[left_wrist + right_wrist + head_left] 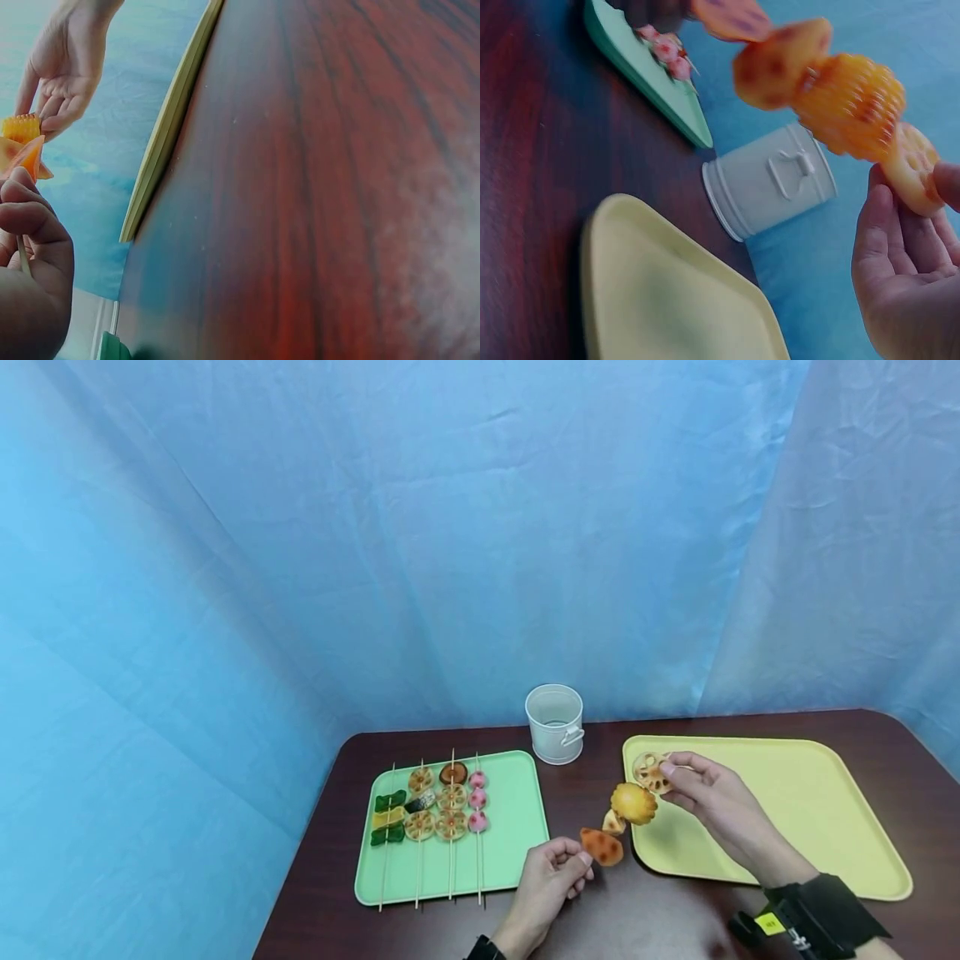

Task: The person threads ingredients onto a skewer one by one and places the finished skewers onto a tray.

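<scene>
My left hand [551, 878] grips a thin wooden skewer [24, 256] below its food pieces. On it sit a browned orange piece [602, 847], a smaller toasted wedge [613, 823] and a yellow corn piece [633, 803]. A lotus root slice [649, 772] is at the far end, pinched between the thumb and fingers of my right hand [716, 806]. In the right wrist view, the lotus slice [913, 169] touches the corn [855, 105]. The skewer is held in the air between two trays, its upper end over the yellow tray [810, 802].
To the left lies a green tray [517, 802] with several loaded skewers, among them one of pink balls [477, 798] and one with green and yellow pieces [387, 817]. A small white bucket [555, 727] stands behind, between the trays. Blue cloth [480, 543] hangs past the table's far edge.
</scene>
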`<state>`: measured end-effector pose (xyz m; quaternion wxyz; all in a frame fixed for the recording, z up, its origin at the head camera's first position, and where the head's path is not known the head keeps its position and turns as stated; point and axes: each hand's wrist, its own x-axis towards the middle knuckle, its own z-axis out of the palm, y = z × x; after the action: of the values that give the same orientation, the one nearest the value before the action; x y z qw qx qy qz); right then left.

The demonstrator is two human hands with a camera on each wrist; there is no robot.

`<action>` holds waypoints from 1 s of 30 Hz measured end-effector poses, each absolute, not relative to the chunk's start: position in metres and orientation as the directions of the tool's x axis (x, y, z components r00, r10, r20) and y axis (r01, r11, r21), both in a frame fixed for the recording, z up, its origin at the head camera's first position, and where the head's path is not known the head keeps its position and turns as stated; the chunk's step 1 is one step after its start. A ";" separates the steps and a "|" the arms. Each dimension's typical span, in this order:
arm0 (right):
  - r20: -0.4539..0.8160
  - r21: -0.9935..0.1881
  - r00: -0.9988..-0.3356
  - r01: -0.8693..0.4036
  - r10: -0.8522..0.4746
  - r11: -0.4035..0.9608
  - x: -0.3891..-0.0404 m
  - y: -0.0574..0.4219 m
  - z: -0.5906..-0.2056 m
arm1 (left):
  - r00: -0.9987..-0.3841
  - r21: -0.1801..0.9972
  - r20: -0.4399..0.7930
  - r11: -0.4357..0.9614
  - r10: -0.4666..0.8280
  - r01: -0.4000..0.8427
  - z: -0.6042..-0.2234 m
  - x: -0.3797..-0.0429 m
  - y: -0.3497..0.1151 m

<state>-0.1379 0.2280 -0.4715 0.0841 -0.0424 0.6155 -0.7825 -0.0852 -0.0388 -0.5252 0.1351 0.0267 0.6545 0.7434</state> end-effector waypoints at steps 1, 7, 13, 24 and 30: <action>-0.039 -0.973 -0.982 0.080 -0.185 -0.216 -0.137 0.226 -0.472 | -0.963 0.981 -0.132 -0.108 0.236 -0.161 -0.525 -0.085 -0.038; -0.056 -0.992 -0.988 0.072 -0.141 -0.107 -0.136 0.221 -0.474 | -0.963 0.981 -0.144 -0.094 0.228 -0.169 -0.524 -0.084 -0.038; -0.065 -0.998 -0.992 0.067 -0.108 -0.016 -0.137 0.217 -0.475 | -0.961 0.984 -0.159 -0.048 0.226 -0.174 -0.524 -0.085 -0.041; -0.073 -0.997 -0.993 0.074 -0.089 -0.004 -0.136 0.214 -0.473 | -0.981 0.991 -0.131 0.031 0.143 -0.128 -0.519 -0.088 -0.039; -0.069 -0.998 -0.993 0.069 -0.097 0.009 -0.136 0.213 -0.473 | -0.968 0.987 -0.162 0.026 0.193 -0.160 -0.517 -0.088 -0.039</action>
<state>-0.1363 0.2129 -0.4733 0.0587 -0.0099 0.7080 -0.7037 -0.0877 -0.0389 -0.5171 0.1263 0.0117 0.7051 0.6977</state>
